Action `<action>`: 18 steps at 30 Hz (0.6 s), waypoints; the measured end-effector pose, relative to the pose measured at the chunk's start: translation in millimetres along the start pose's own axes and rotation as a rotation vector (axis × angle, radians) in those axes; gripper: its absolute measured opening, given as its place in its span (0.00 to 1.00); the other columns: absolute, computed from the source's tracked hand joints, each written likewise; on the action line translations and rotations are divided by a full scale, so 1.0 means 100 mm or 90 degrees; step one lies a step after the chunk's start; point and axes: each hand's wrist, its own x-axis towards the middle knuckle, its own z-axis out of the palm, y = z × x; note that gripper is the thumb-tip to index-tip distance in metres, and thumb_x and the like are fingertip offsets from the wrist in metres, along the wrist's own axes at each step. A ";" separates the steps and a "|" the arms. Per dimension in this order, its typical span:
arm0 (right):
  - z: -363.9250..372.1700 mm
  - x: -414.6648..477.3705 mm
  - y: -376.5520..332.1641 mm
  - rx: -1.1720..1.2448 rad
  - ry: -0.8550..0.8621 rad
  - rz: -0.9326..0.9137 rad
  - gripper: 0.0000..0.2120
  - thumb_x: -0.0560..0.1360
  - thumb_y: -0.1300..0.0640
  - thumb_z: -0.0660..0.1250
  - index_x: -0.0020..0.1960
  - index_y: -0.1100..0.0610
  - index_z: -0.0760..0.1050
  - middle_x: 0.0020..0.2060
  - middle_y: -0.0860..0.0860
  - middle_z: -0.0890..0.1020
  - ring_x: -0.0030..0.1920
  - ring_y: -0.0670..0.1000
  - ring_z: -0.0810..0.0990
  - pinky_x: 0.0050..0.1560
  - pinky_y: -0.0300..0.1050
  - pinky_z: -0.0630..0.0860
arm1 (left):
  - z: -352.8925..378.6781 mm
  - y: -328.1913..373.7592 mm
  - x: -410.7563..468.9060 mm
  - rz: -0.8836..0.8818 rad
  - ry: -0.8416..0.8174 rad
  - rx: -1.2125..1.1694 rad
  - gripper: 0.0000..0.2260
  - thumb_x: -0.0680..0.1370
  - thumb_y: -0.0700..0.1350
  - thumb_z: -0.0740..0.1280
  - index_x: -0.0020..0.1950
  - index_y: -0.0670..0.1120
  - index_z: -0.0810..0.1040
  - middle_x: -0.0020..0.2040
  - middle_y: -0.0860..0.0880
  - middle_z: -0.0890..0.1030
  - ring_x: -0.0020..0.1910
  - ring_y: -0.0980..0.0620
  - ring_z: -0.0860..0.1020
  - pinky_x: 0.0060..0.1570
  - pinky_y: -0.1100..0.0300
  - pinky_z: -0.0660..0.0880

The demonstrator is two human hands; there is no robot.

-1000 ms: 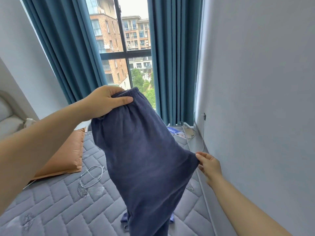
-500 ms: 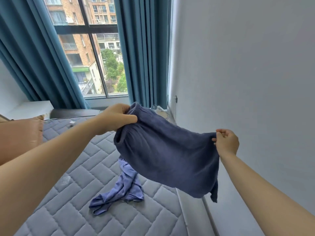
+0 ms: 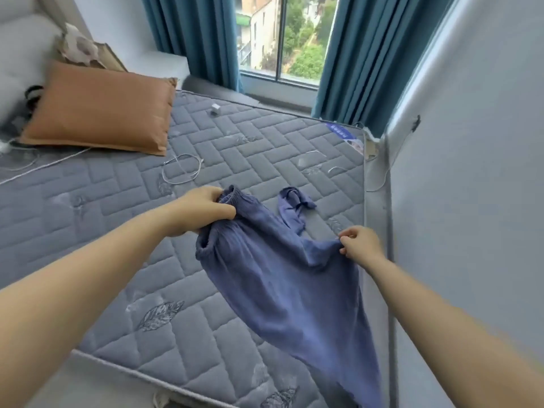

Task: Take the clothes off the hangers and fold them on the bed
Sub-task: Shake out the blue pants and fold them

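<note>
Hands, left (image 3: 203,210) and right (image 3: 360,244), grip blue trousers (image 3: 288,284) above mattress (image 3: 188,334)

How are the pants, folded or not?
Not folded: pants hang loose, left hand gripping the waistband, right hand pinching an edge.

No text can be read. The only printed thing is a blue label (image 3: 343,132) sewn on the far right corner of the bed (image 3: 265,148), near the curtain and the wall. It carries a short row of white marks, too small and blurred to make out as letters or numbers, and a paler patch at its lower end that is just as unclear.
</note>
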 end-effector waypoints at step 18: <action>4.09 0.48 -0.74 -0.094 -0.182 0.037 0.14 0.73 0.66 0.62 0.55 0.60 0.80 0.51 0.60 0.84 0.54 0.60 0.81 0.56 0.49 0.76 | -0.74 -4.84 0.24 -0.345 0.161 0.070 0.06 0.78 0.42 0.63 0.50 0.41 0.68 0.49 0.41 0.77 0.47 0.42 0.74 0.43 0.53 0.65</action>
